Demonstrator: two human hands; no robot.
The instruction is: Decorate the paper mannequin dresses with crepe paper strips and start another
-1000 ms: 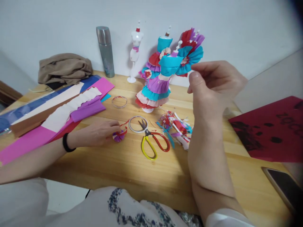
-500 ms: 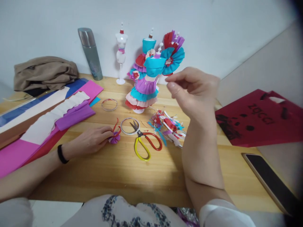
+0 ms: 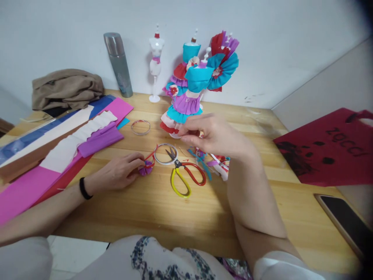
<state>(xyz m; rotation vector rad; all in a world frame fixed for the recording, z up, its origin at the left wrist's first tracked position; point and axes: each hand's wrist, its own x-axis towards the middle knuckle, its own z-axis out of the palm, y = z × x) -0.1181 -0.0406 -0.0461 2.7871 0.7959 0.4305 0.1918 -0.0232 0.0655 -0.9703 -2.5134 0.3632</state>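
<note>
And here on the bench the left hand has the small purple rosette between thumb and fingers, pinched at its edge, just left of the scissors. A red strip runs up from it, its end near the white ring.

Up goes the eye to the right hand, raised above the scraps and in front of the dressed figure, thumb and forefinger brought close together. Whether anything as fine as a thread lies between those fingertips, the view is too soft to tell.

Now for the technique! That left pinch looks to be the anchor here: firm enough that the little piece cannot twist, light enough that the pleats are not crushed. Crepe-like paper probably creases and tears easily, so any pull from the right hand wants to be slow and even, never a jerk. The red strip should lie flat and clear of the fingers.

And watch those blades! They lie parted across the white ring, points close to the strip; a snag there looks the likeliest trouble, and a little room between them would help.
</note>
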